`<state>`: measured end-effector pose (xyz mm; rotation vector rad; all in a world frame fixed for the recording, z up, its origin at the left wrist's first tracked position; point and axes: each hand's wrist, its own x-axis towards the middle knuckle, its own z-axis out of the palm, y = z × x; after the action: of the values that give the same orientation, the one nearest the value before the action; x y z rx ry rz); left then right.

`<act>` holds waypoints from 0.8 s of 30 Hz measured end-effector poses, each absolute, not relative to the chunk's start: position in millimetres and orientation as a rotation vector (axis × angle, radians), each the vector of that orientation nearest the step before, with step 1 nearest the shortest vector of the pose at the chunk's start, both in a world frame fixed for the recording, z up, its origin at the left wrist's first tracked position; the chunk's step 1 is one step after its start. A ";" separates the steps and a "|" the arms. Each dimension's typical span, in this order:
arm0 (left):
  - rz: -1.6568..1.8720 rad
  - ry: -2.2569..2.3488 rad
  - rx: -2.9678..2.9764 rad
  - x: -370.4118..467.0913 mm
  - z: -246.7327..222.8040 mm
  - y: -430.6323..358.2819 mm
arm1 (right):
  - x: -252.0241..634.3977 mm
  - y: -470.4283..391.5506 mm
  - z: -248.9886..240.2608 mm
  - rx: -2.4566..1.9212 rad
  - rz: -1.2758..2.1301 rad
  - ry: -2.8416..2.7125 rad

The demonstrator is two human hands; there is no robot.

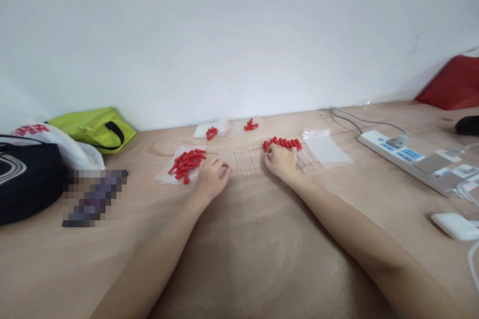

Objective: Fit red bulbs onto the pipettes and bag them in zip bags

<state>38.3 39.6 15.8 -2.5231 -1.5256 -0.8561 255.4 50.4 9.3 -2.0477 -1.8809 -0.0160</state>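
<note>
Between my hands lies a row of thin white sticks (244,163) that look like cotton swabs. At the row's left end is my left hand (213,177), its fingers curled in; whatever they hold is hidden. A pile of small red caps (187,163) rests on a clear zip bag (164,175) just left of that hand. My right hand (281,160) is closed beside a row of red-tipped sticks (304,160), covering part of them. Its fingertips are tucked under, below the leftmost red tip, so their contents cannot be made out.
Two smaller groups of red pieces (211,133) (250,124) lie near the wall. To the right are a zip bag (326,148), a power strip (391,152) and a white case (454,226). At left sit a green bag (92,127), a black bag (30,184) and a blurred-out dark object (95,199).
</note>
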 end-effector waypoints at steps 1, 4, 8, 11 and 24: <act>-0.783 -1.605 -2.456 28.5 20.4 46.2 | 253.3 49.2 10.1 -2.023 -0.016 -1.897; -0.500 -1.817 -2.211 -3.8 31.2 62.6 | 244.4 46.9 13.4 -2.007 0.023 -1.934; -0.321 -1.957 -2.090 -31.1 33.1 71.0 | 230.7 48.0 17.1 -2.078 0.107 -1.951; -0.266 -1.966 -2.111 -35.1 29.9 71.8 | 222.1 50.9 18.8 -2.126 0.175 -1.963; -0.359 -1.940 -2.226 -39.6 27.2 74.8 | 209.6 70.7 26.4 -2.185 0.421 -1.935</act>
<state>-39.6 74.8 27.2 -2.2260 -1.9395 -0.3591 209.6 70.7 26.4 -2.1853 -1.9353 0.4209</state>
